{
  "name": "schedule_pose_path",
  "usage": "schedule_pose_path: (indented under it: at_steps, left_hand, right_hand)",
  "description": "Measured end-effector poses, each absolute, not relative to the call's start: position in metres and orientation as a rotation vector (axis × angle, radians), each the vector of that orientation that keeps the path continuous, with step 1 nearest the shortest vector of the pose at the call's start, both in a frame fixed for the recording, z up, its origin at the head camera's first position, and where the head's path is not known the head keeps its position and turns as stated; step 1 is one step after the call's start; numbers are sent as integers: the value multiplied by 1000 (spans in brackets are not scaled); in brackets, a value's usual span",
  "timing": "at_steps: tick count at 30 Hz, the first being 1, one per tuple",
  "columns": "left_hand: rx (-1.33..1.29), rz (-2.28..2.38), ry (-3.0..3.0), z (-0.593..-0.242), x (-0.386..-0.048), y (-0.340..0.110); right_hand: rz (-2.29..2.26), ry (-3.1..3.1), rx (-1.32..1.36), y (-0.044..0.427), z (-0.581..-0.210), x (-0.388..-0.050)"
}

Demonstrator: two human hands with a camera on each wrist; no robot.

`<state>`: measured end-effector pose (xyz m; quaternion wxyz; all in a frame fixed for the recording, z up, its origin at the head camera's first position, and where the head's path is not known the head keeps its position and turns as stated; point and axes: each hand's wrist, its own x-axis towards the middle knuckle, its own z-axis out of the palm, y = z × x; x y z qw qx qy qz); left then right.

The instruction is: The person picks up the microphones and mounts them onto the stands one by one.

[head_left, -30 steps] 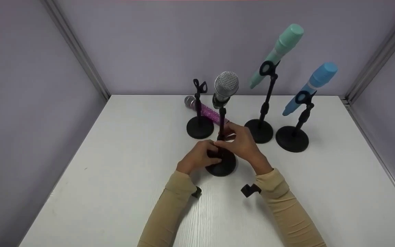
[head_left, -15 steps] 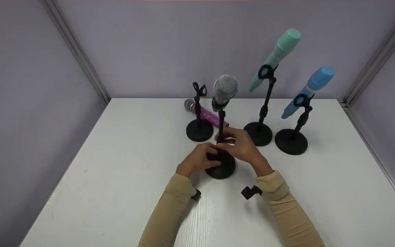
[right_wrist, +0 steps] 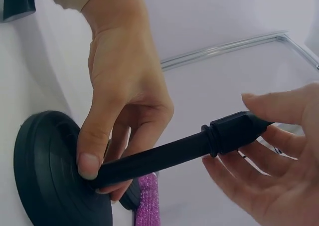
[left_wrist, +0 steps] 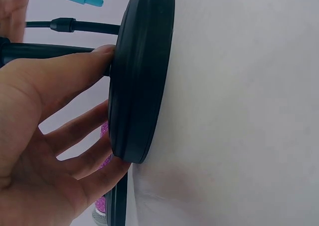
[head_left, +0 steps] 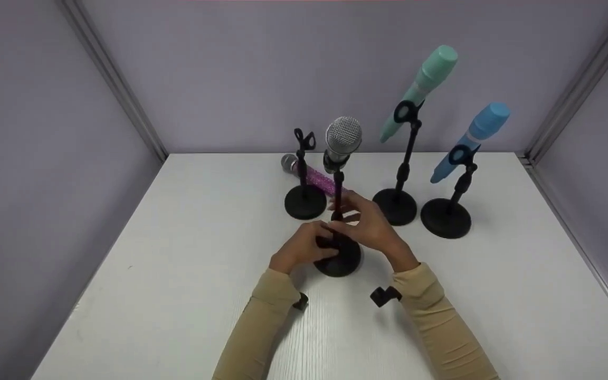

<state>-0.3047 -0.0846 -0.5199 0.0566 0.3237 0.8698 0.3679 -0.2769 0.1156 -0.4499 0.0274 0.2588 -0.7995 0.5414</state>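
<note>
A black desk microphone stand (head_left: 338,196) carries a silver-headed microphone (head_left: 343,136) in its clip. My left hand (head_left: 304,245) holds the foot of its pole, thumb beside the pole where it meets the round base (left_wrist: 142,81). In the left wrist view, other fingers of that hand touch the base's side. Higher up, my right hand (head_left: 370,224) holds the pole at its thick collar (right_wrist: 234,132), with thumb and fingers on either side. Behind them a pink glittery microphone (head_left: 321,181) lies on the table, partly hidden by the stands.
A black stand (head_left: 305,202) with a bare clip is at the back left. On the right, one stand bears a mint green microphone (head_left: 425,79) and another a blue microphone (head_left: 475,134). Grey walls enclose the white table (head_left: 188,253) at the back and sides.
The head view has shifted slightly, so everything sits a little lower and further left in it. Both hands keep their hold on the stand, which stays in place.
</note>
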Motion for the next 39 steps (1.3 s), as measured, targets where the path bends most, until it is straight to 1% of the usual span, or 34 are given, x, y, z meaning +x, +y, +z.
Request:
schedule_pose_path:
  at_steps: [6, 13, 24, 39]
  left_hand:
    - [970, 1121, 2635, -523, -304, -85]
    - [950, 1099, 2646, -523, -301, -85]
    - [896, 1106, 2643, -522, -300, -84]
    - [919, 1122, 2629, -521, -303, -85]
  right_hand:
    - [1563, -2473, 744, 113, -451, -276]
    - [1608, -2457, 706, 113, -455, -276]
    - [1610, -2483, 771, 115, -454, -276]
    - [1706, -2528, 843, 115, -451, -277]
